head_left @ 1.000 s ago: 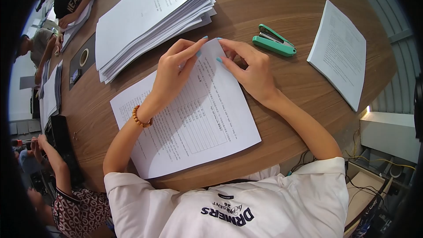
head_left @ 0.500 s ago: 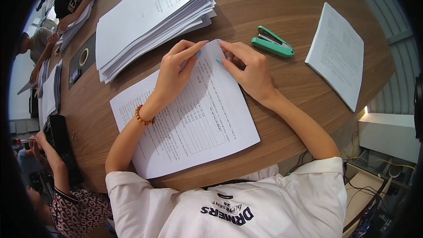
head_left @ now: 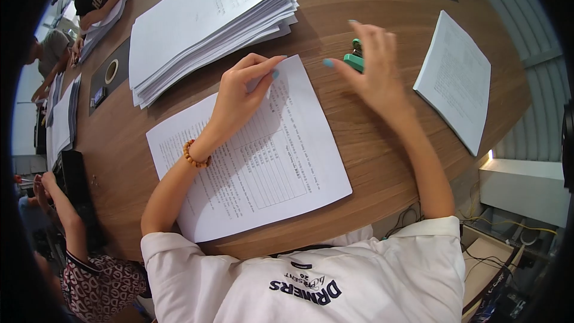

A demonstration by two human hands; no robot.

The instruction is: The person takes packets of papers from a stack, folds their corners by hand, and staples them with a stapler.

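Printed sheets of paper [head_left: 281, 161], with a ruled table among the text, lie on the desk in front of me. My left hand [head_left: 245, 87] rests over their far edge, thumb and forefinger pinched on the paper near the upper corner. My right hand [head_left: 379, 72] is above the green stapler [head_left: 354, 61], fingers spread and slightly blurred. Most of the stapler is hidden behind that hand. Whether the fingers touch it, I cannot tell.
A tall, uneven paper stack [head_left: 203, 24] stands beyond the sheets. On the right lies a thinner stack [head_left: 457, 78]. Round cable holes [head_left: 112, 70] pierce the dark desk inlays. Other people sit along the left side, one with an arm [head_left: 113, 3] over papers.
My right hand has let go of the sheets' corner and moved right, over the stapler, its fingers spreading. My left hand stays pinched on the paper.
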